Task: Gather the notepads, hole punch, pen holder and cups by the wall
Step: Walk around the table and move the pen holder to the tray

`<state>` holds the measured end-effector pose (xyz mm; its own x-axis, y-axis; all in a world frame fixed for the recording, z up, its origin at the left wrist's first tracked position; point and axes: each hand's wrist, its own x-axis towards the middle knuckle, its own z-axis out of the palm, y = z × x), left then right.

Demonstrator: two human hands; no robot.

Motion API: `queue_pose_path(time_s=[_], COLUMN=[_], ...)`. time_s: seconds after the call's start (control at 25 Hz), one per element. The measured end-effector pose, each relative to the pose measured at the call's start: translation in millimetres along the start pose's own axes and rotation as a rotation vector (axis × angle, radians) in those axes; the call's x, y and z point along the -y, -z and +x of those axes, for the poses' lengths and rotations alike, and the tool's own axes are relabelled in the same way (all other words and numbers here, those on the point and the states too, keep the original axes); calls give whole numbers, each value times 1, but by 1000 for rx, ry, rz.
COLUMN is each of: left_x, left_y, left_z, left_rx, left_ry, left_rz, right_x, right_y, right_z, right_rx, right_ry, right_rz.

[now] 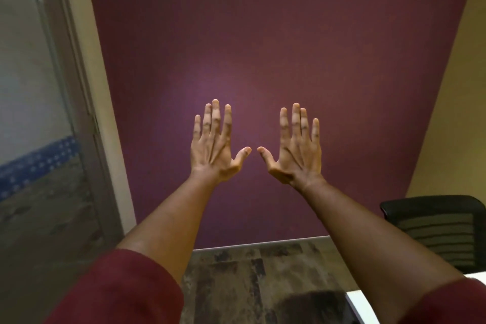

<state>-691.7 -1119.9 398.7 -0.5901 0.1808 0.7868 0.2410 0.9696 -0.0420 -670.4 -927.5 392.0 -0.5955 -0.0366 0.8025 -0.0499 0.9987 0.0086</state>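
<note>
A: Head view: left hand (pixel 214 147) and right hand (pixel 298 151) raised side by side, backs toward the camera, against a flat matte maroon wall (pixel 263 34).

B: Grip on either side?

A: Wide on both. Fingers straight and close together, thumbs splayed inward, tips near each other but apart. Holding nothing.

B: Forearms?

A: Bare up to dark red sleeves (pixel 126 289) of soft cloth, bunched at the lower corners.

B: Below the hands?

A: Wood-look floor (pixel 249 271), mottled grey-brown planks, meeting the maroon wall at a thin pale baseboard strip (pixel 263 242). Black office chair (pixel 441 229) at right, ribbed mesh back with rounded edge. White bench corner (pixel 363 305) at lower right, smooth, sharp-edged.

B: Left edge?

A: Frosted glass panel (pixel 31 87) with a blue dotted band, set in a grey frame beside a cream wall strip.

B: Notepads, hole punch, pen holder, cups?

A: Cannot tell where; none visible.
</note>
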Motion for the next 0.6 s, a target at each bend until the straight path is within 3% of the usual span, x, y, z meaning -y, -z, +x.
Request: queue_pose_path(time_s=[0.28, 0.6], left_x=[2, -12], left_y=[-145, -264], left_z=[87, 222], left_rx=[20, -9], left_ry=[-112, -276], left_rz=[-128, -283], right_x=[-38, -86], right_y=[-112, -199], right_z=[60, 149], right_rx=[38, 21], right_ry=[-118, -274], right_rz=[-155, -314])
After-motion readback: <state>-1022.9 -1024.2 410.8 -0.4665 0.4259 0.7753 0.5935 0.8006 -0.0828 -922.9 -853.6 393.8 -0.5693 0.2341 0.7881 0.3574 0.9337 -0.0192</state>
